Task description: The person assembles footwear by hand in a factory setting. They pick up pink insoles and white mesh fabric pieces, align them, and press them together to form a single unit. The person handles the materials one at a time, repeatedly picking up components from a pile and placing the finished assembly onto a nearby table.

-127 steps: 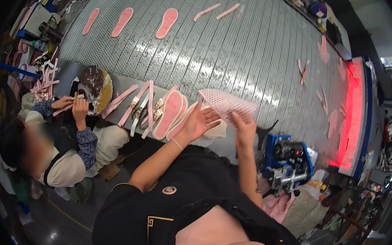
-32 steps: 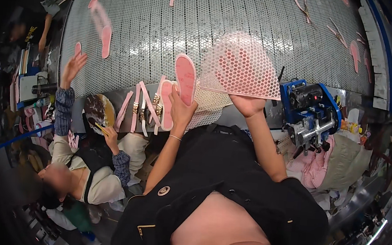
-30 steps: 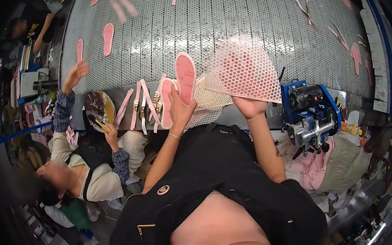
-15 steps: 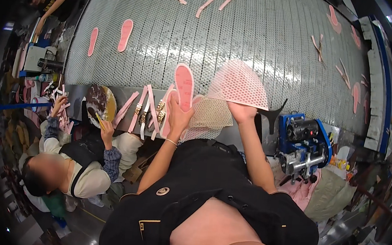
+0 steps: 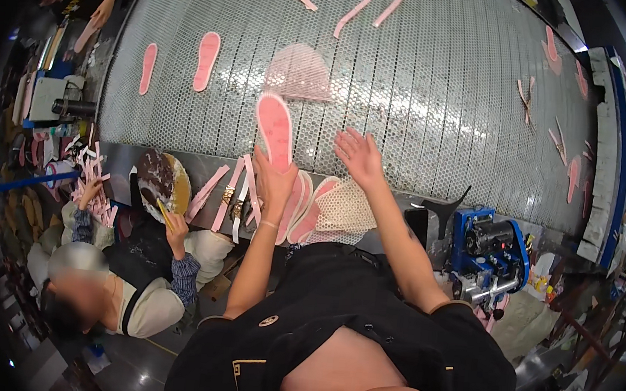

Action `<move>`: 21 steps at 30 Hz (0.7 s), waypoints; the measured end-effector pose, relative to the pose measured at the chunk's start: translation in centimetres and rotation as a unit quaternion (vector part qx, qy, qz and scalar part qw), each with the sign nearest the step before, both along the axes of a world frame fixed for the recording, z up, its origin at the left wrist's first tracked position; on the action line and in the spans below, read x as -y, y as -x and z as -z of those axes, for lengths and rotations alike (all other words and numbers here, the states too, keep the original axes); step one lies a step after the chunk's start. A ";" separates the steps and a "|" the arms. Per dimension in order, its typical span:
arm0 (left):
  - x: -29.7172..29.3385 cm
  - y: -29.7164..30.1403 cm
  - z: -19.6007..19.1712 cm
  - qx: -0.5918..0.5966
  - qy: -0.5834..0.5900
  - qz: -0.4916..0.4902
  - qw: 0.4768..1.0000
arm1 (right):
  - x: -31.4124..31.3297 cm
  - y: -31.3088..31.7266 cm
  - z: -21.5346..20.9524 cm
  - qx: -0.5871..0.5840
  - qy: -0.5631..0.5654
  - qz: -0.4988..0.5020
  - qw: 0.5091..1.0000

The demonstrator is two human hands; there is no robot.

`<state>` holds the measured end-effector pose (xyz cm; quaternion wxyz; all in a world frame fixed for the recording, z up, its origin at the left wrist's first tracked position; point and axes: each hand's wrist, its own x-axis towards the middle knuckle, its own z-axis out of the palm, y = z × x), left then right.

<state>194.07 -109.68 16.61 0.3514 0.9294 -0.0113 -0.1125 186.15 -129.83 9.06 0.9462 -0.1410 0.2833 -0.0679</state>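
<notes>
My left hand [image 5: 272,179] grips a pink shoe insole [image 5: 274,128] by its lower end and holds it upright over the near edge of the metal mesh conveyor belt [image 5: 428,93]. My right hand [image 5: 359,157] is open with fingers spread and holds nothing. A pink mesh sheet [image 5: 300,74] lies on the belt just beyond both hands, apart from them. Below my hands, on the steel ledge, lie more pink insoles [image 5: 298,205] and a stack of pale mesh sheets [image 5: 344,212].
Pink insoles [image 5: 207,57] and strips [image 5: 361,13] are scattered over the belt. A seated person [image 5: 124,283] at lower left brushes glue from a round dish [image 5: 158,180]. A blue machine [image 5: 490,250] stands at right. Another person's hand [image 5: 103,13] reaches in at upper left.
My right hand has let go of the pink mesh sheet, which now lies flat on the belt farther away. The left hand still holds the insole upright.
</notes>
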 end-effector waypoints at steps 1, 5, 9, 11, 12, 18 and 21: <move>1.2 -0.9 -0.1 0.013 0.014 0.017 1.000 | 0.0 3.9 -0.5 -0.013 0.018 -0.034 0.999; 6.6 -5.5 -0.8 0.054 -0.012 0.027 0.998 | -1.0 19.0 -5.6 -0.123 0.110 -0.030 0.986; 9.2 -10.4 9.2 0.047 -0.049 0.121 0.990 | -3.8 32.4 -7.7 -0.237 0.173 0.114 0.949; 8.0 -13.1 15.4 -0.107 -0.116 0.198 0.967 | -5.9 38.1 -7.5 -0.317 0.183 0.178 0.913; 8.9 -11.6 15.8 -0.068 -0.159 0.204 0.963 | -7.3 41.3 -7.2 -0.365 0.181 0.207 0.889; 8.7 1.1 9.8 0.208 -0.032 0.315 0.926 | -15.4 53.8 -4.1 -0.589 0.131 0.337 0.723; 7.2 8.7 5.1 0.209 0.044 0.355 0.910 | -14.4 58.8 -2.1 -0.655 0.217 0.338 0.640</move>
